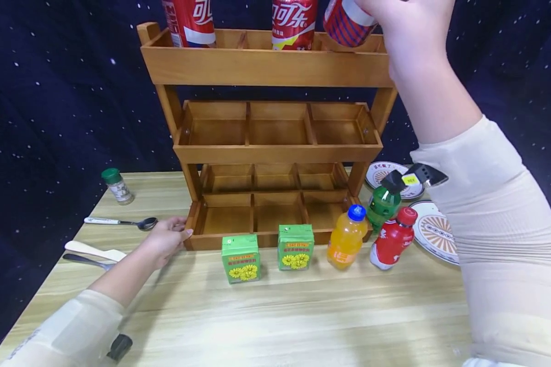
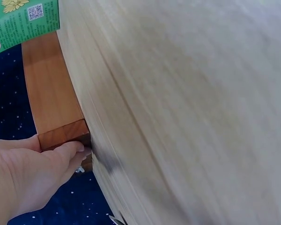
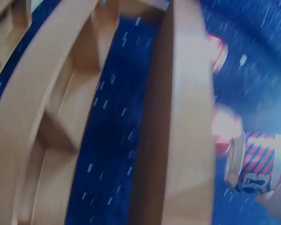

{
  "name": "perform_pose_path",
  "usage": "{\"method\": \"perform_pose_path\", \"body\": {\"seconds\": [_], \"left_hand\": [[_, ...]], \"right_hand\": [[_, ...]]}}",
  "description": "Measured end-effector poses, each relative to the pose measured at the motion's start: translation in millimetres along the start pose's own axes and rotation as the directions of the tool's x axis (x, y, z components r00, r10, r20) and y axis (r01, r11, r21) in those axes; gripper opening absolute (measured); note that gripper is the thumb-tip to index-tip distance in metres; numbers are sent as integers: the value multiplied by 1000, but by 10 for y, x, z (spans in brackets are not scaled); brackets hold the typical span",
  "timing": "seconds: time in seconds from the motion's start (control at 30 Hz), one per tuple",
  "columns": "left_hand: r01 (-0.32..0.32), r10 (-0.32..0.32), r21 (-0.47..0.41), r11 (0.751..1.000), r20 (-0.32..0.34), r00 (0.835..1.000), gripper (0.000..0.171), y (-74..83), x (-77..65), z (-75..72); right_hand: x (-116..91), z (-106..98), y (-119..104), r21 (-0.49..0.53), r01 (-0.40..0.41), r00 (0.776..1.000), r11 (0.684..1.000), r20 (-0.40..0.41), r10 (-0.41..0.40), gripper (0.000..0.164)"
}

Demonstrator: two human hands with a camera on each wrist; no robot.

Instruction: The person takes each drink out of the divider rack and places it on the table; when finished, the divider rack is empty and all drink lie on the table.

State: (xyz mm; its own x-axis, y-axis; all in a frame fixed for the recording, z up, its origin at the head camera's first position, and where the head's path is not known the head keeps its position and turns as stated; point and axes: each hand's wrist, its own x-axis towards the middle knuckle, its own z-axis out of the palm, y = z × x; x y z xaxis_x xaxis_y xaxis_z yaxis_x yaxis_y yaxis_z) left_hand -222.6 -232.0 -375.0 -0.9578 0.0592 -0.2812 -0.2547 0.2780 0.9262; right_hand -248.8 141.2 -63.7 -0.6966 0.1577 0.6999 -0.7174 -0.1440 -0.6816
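Observation:
My right hand (image 1: 415,33) grips a red soda can (image 1: 349,23) with dark blue stripes, tilted at the right end of the rack's top tier. In the right wrist view, which is blurred, this striped can (image 3: 262,164) appears beside the tier's edge with fingertips on it. Two red cola cans, one on the left (image 1: 190,23) and one in the middle (image 1: 294,25), stand in that tier. My left hand (image 1: 163,242) holds the lower left corner of the wooden rack (image 1: 271,66); the left wrist view shows thumb and fingers about that corner (image 2: 63,133).
Before the rack stand two green drink cartons (image 1: 241,260) (image 1: 296,247), an orange juice bottle (image 1: 347,237), a red bottle (image 1: 394,238) and a green bottle (image 1: 383,204). Plates (image 1: 433,232) lie at right. Spoon (image 1: 121,221), cream-handled utensil (image 1: 94,250), dark-handled utensil (image 1: 87,260) and green-capped shaker (image 1: 118,186) are left.

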Motion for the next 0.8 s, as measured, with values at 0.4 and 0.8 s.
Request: {"method": "perform_pose_path", "body": {"seconds": [0.4,0.8], "left_hand": [[-3,3,25,1000,-16,1000,59,40,6,-27],[-35,35,7,999,-46,998,54,-4,34,-12]], "right_hand": [[-1377,349,148,-71,-276,844,958,459,277,57],[-2613,717,1081,-211,-361,537,908,749,388,65]]}}
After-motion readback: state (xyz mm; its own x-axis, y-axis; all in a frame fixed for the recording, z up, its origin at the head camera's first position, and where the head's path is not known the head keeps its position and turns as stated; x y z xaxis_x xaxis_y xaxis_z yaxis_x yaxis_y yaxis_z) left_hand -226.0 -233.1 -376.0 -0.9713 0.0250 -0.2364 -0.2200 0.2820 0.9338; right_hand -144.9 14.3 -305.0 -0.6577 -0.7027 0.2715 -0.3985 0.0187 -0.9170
